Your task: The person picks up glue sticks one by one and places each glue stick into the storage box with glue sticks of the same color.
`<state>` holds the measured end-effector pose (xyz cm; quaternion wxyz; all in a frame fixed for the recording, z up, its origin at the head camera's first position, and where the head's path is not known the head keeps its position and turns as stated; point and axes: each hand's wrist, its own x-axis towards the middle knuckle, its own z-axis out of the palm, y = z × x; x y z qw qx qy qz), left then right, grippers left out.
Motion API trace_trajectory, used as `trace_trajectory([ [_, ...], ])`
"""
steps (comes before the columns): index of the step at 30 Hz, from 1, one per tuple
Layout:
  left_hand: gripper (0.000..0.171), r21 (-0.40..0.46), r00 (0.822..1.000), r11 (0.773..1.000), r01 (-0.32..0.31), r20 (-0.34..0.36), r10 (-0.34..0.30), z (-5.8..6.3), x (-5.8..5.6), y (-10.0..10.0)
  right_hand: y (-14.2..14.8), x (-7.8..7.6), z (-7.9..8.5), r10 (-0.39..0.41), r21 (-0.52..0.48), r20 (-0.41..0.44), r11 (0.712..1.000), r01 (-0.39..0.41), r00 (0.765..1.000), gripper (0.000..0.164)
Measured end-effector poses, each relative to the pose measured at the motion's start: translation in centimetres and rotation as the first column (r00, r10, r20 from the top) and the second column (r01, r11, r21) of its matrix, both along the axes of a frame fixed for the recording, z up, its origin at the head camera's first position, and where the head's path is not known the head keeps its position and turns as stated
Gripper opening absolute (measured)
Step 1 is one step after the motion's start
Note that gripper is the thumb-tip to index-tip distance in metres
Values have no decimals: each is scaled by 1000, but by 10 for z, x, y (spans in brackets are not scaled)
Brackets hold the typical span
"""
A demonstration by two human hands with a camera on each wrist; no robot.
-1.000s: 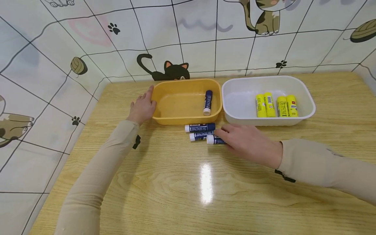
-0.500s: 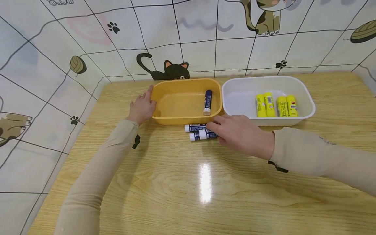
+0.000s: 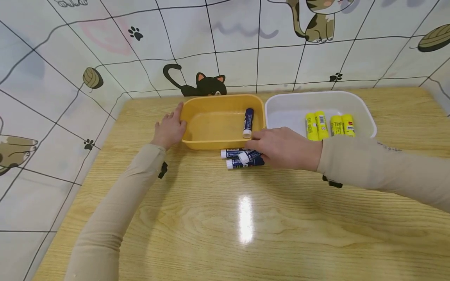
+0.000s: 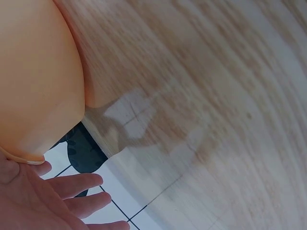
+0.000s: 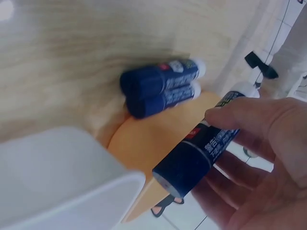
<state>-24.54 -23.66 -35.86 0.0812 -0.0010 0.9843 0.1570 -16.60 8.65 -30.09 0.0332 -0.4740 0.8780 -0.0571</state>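
Note:
In the head view my right hand [image 3: 286, 148] holds a dark blue glue stick [image 3: 248, 157] with a white end. The right wrist view shows that glue stick tilted between thumb and fingers, raised over the table. Two more blue glue sticks [image 5: 160, 79] lie side by side on the table, just in front of the orange tub [image 3: 214, 145]. Another blue glue stick [image 3: 248, 123] rests inside that tub, toward its right end. My left hand [image 3: 169, 129] touches the tub's left rim; in the left wrist view several of its fingers [image 4: 88, 203] stretch out straight beside the tub.
A white tub [image 3: 286, 105] stands against the orange tub's right side, holding several yellow glue sticks [image 3: 321, 125]. Behind both tubs rises a wall covering [image 3: 239, 66] with cat drawings. Wooden tabletop [image 3: 197, 218] spreads out in front.
My right hand has moved up and to the left with the glue stick, which has tilted and come off the table beside the other two. My left hand stays at the tub's rim.

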Motion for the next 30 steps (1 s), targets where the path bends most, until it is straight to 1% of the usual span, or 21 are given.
trace_trajectory([
  [7, 63, 2, 1000, 1000, -3, -4, 3, -1, 0, -2, -2, -22, 6, 56, 53, 25, 997, -58, 998, 34],
  [15, 63, 7, 1000, 1000, -5, 0, 5, -1, 0, -2, -7, -48, 11, 66, 115, 14, 991, -67, 998, 30],
  [21, 63, 12, 1000, 1000, 1, 0, -1, -1, 0, -2, -10, -65, 14, 80, 154, 12, 985, -81, 997, 34],
  [24, 63, 13, 1000, 1000, 3, 1, -3, -1, -1, -2, -13, -73, 14, 96, 171, -10, 981, -93, 995, 35],
  [27, 63, 14, 1000, 1000, 5, 0, -5, 0, -1, -2, -18, -80, 14, 134, 206, -40, 971, -123, 990, 33],
  [30, 63, 17, 1000, 1000, 4, -3, -4, 0, -1, -2, -23, -87, 13, 174, 264, -59, 952, -153, 983, 30],
])
